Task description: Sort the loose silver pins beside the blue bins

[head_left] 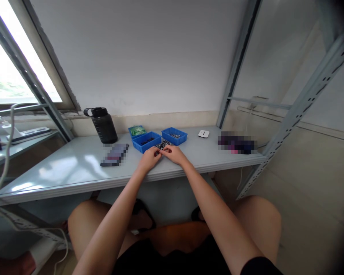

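Observation:
Both of my hands rest on the grey table [74, 168] in front of a small heap of dark metal parts [164, 144]. My left hand [149, 157] has its fingers curled and pinched toward the right hand. My right hand [172, 152] is also pinched, fingertips meeting the left ones at the heap's near edge. Whatever sits between the fingertips is too small to name. Behind the heap stand three blue trays: one with dark parts [146, 141], one with a few metal parts [174, 136], and one with green pieces [137, 131].
A black water bottle [104, 125] stands at the back left of the table. A blurred flat object [115, 154] lies left of the trays, a small white device [203, 133] and a blurred dark item [237, 143] lie to the right. Metal shelf uprights [298, 110] frame the right side.

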Action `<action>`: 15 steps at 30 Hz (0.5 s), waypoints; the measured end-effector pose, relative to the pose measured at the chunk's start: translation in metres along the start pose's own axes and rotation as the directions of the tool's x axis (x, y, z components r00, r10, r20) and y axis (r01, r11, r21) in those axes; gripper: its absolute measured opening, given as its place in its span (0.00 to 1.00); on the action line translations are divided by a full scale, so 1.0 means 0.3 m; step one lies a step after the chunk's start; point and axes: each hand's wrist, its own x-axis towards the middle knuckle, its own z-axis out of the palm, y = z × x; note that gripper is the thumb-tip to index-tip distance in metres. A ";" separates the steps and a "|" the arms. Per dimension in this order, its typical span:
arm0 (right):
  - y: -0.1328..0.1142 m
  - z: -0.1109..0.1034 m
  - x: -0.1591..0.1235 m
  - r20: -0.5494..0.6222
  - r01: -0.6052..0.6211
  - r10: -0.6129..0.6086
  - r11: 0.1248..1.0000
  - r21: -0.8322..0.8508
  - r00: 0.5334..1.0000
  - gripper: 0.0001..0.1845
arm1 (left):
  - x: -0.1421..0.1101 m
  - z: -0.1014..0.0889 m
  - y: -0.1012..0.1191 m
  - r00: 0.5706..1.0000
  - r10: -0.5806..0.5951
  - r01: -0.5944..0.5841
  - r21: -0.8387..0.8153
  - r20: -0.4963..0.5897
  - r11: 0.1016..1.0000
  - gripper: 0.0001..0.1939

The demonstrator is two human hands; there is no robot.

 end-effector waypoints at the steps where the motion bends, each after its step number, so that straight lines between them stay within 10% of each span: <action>1: 0.001 0.001 0.001 -0.006 -0.001 0.001 1.000 -0.002 1.000 0.14 | 0.000 0.000 0.000 1.000 0.002 -0.002 -0.001 0.003 1.000 0.11; 15: 0.018 0.004 0.011 -0.026 -0.016 0.015 1.000 -0.025 1.000 0.09 | -0.001 -0.002 0.007 0.999 0.006 -0.007 -0.025 -0.036 1.000 0.11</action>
